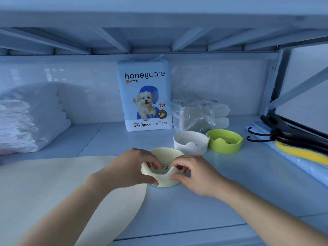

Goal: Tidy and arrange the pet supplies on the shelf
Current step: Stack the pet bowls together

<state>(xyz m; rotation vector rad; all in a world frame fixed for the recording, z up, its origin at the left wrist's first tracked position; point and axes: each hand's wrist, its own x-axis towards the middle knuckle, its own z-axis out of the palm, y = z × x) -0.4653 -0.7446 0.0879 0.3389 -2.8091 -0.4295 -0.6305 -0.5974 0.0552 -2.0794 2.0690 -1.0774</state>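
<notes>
Cream bowl (164, 181) sits on the shelf (195, 210), its near rim pinched by the curled fingers (156, 163) of the left hand (131, 166) and right hand (197, 174) (thumbs on the outer wall). Just beyond the right fingers stand a white bowl (190, 148) and a green bowl (225, 147), side by side.

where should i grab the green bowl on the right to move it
I'd pinch the green bowl by its rim from above, thumb inside and fingers outside, on its right side. The wall there is tall and even, while the front dips in a wavy notch, and the white bowl crowds its left.
</notes>
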